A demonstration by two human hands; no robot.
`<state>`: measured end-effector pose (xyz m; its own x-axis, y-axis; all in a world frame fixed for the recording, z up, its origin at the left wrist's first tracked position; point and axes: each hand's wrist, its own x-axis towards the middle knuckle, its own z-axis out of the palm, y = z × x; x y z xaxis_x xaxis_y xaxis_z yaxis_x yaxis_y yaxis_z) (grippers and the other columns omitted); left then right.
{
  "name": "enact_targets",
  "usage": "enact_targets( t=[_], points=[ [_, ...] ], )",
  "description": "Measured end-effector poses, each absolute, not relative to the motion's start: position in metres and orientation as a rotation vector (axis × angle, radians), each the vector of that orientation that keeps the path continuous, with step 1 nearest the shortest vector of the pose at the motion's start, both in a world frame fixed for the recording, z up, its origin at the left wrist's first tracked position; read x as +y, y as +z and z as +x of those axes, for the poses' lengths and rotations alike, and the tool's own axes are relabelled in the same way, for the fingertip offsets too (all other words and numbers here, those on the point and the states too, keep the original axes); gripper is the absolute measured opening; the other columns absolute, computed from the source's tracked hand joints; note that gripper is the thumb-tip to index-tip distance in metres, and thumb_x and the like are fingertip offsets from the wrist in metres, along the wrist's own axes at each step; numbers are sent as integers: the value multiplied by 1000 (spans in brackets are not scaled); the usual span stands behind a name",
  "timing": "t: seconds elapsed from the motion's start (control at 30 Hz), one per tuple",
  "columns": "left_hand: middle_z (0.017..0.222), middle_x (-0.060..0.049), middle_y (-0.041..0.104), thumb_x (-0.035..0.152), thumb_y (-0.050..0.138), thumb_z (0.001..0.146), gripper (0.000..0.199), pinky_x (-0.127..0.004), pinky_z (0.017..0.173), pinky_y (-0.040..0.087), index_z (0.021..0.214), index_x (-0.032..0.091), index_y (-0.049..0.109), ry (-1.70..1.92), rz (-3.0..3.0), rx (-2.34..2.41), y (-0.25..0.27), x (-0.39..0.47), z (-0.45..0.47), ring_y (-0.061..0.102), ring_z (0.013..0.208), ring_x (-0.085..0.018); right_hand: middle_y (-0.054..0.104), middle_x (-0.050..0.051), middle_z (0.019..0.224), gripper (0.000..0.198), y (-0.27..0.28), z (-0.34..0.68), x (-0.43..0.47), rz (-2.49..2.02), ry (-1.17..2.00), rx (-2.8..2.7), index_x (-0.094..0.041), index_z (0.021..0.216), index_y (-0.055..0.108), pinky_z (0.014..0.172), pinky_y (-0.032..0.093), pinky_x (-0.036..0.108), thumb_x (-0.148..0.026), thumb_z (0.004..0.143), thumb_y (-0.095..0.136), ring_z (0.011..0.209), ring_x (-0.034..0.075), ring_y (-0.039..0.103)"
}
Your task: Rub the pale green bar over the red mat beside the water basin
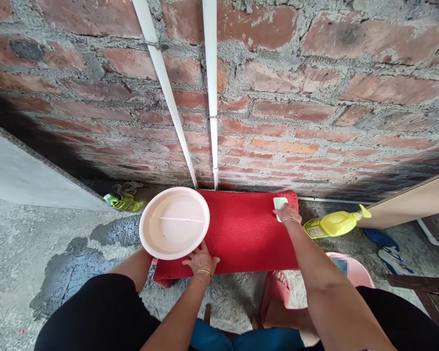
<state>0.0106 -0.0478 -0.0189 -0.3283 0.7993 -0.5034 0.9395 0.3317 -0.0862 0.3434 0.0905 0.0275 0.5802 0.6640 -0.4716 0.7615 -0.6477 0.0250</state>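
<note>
A red, fuzzy-looking mat (241,229) lies spread over a long, low surface in front of me. On its left end stands a pale pink basin (173,201) holding clear water. My left hand (201,260) rests on the mat's near edge, fingers spread, right by the basin's lower rim; its fingertips may touch the rim. At the mat's far right corner, my right hand (288,213) is closed over a pale green, flat oblong block (280,202), pressing it against the mat. The hand covers part of the block, so its exact kind is unclear.
A yellow pump bottle (332,224) stands right of the mat, above a pink tub (358,270). Green shoes (124,202) lie left of the basin; a blue-and-white shoe (393,258) lies right. Two white pipes (212,97) run down the brick wall (289,112).
</note>
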Motion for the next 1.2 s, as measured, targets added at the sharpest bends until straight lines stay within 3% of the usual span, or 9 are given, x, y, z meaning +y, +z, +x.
enact_targets(
  t=[0.2,0.4,0.63,0.87,1.2],
  points=[
    [134,-24,37,56,64,60,97,-67,82,32,142,23,24,-506,1526,2251,-19,-47,11,36,119,-47,50,17,114,57,38,341,80,2681,-629,1127,-19,117,51,79,42,38,-56,74,54,101,28,55],
    [137,-24,34,55,64,61,97,-66,83,32,143,23,22,-515,1517,2236,-15,-47,12,33,121,-47,53,7,108,52,31,194,88,2301,-789,1764,-27,112,53,76,43,31,-58,70,57,94,21,58],
    [138,-22,35,56,63,61,94,-65,85,32,141,25,26,-533,1511,2258,-19,-46,11,33,122,-46,53,8,111,37,14,88,78,2090,-798,2060,-26,113,52,78,42,33,-46,82,47,96,22,56],
    [135,-23,38,57,65,59,97,-66,83,32,141,24,26,-489,1547,2269,-22,-48,10,35,120,-48,51,8,113,54,15,176,79,2193,-685,1860,-25,116,51,78,42,31,-52,70,61,99,22,54],
    [136,-23,36,57,66,58,99,-65,84,32,142,23,24,-470,1528,2260,-24,-48,10,33,121,-48,51,16,111,51,25,355,36,2649,-629,1086,-20,111,53,76,43,40,-57,75,50,99,28,56]
  ],
)
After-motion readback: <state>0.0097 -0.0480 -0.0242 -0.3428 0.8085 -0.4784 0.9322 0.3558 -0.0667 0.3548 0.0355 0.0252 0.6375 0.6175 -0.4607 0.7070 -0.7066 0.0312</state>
